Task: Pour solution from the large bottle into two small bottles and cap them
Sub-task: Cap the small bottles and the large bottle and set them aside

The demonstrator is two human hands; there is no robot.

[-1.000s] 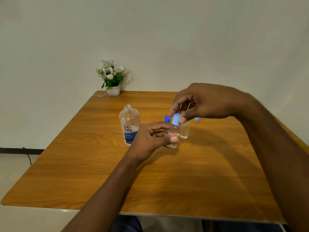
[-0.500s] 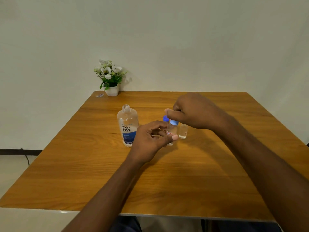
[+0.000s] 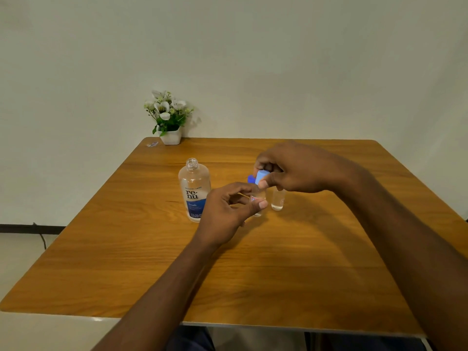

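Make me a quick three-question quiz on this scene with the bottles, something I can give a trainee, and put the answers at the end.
1. True or false: the large bottle has its cap on.
2. What does the right grip pinch? A) a light blue cap B) a spoon C) a marker
3. Fill in: the left grip holds one small bottle; the other small bottle stands on the table to its ____.

Key: 1 false, its threaded neck is bare; 2 A; 3 right.
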